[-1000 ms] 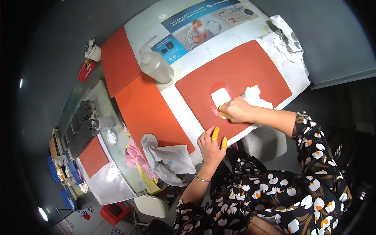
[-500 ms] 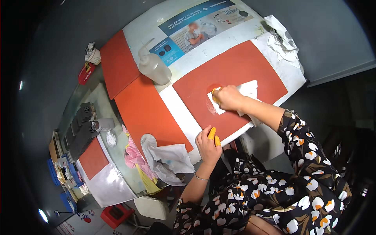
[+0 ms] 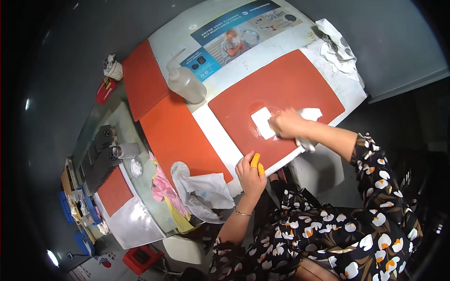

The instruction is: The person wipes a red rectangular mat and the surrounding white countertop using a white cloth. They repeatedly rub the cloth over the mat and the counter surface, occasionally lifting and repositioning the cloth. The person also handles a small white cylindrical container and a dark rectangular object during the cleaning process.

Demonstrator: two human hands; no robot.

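Observation:
A small white rectangular piece [image 3: 262,122] lies on the red-brown mat [image 3: 286,75] in front of me, with a wet-looking smear around it. At its right edge my right hand [image 3: 288,123] is closed on a white cloth [image 3: 311,114], part of which hangs by the table's near edge; the hand is slightly blurred. My left hand [image 3: 251,174] rests at the mat's near left corner, fingers apart and holding nothing. Yellow finger cots [image 3: 255,160] cover two of its digits.
A translucent squeeze bottle [image 3: 186,85] stands beyond the mat's left corner. Orange-red sheets [image 3: 180,136] lie to the left, with a crumpled white cloth [image 3: 206,187] on the near edge. Another white cloth [image 3: 338,51] lies far right. A side table holds dark grey parts [image 3: 99,152].
My right hand has drawn back to the right with the cloth, exposing more of the white piece. The left hand stays at the mat's corner.

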